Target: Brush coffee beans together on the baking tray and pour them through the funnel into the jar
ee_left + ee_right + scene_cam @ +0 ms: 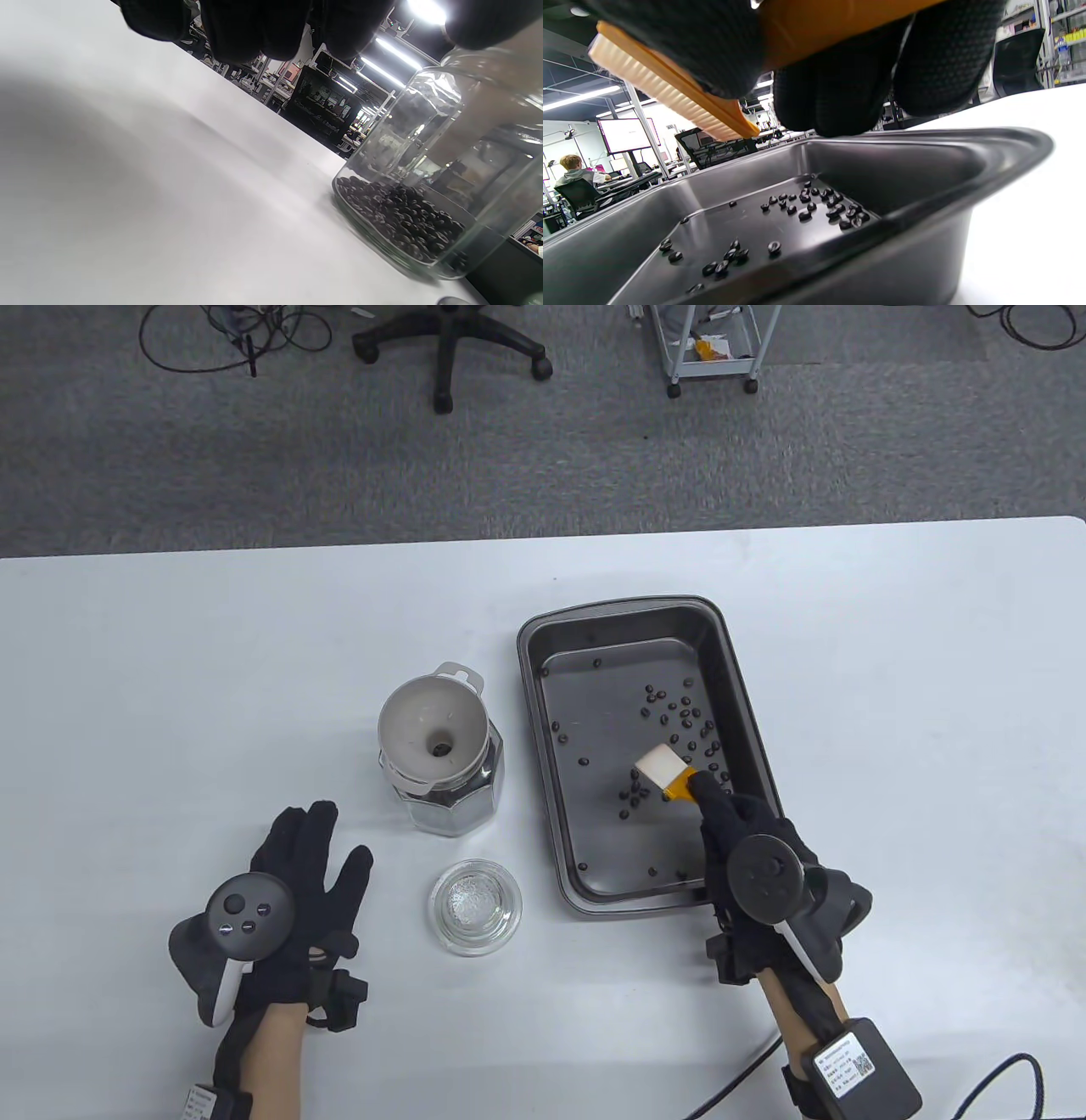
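Observation:
A dark baking tray (pixel 543 704) sits right of centre with coffee beans (pixel 679 717) scattered over its floor. My right hand (pixel 730 819) grips the orange handle of a brush (pixel 663 768) whose pale bristles hover over the tray's middle; the right wrist view shows the brush (pixel 670 97) raised above the beans (pixel 806 207). Left of the tray stands a glass jar (pixel 454 802) with a white funnel (pixel 433 729) in its mouth. Beans (pixel 398 216) cover the bottom of that jar (pixel 424 169). My left hand (pixel 310 857) rests flat on the table with its fingers straight.
A glass lid (pixel 475 906) lies in front of the jar, between my hands. The white table (pixel 170 687) ends at a grey carpet. An office chair base (pixel 450 347) and a wheeled cart (pixel 708 347) stand beyond the far edge.

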Tool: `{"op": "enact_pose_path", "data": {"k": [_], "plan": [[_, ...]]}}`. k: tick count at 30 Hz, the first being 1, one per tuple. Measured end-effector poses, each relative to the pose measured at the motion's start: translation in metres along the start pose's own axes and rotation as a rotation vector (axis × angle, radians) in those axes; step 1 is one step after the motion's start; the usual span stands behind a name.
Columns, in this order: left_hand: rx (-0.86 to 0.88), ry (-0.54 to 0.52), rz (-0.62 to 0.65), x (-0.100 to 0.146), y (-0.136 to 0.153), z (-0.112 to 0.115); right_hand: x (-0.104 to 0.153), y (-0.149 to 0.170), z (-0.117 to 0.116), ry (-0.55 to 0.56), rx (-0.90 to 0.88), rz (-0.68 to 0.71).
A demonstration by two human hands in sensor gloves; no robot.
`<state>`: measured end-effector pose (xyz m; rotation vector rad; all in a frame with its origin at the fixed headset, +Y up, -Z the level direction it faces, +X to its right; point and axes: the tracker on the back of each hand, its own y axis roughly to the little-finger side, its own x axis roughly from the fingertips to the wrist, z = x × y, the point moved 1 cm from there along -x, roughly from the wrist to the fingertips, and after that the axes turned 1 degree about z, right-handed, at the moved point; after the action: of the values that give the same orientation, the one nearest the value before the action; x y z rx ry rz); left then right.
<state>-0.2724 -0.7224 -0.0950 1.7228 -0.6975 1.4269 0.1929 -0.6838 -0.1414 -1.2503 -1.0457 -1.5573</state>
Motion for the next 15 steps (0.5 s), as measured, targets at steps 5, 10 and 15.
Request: {"op": "enact_pose_path", "data": {"k": [5,10,15], "plan": [[0.016,0.002,-0.006,-0.001,0.002,-0.001,-0.003,0.004,-0.005,-0.073,-0.092,-0.02],[0.036,0.008,-0.018,0.0,0.006,-0.001,-0.009,0.008,-0.015,-0.238,-0.245,-0.054],[0.051,0.015,-0.01,0.0,0.004,-0.001,-0.017,0.003,-0.018,-0.325,-0.235,-0.03]]}}
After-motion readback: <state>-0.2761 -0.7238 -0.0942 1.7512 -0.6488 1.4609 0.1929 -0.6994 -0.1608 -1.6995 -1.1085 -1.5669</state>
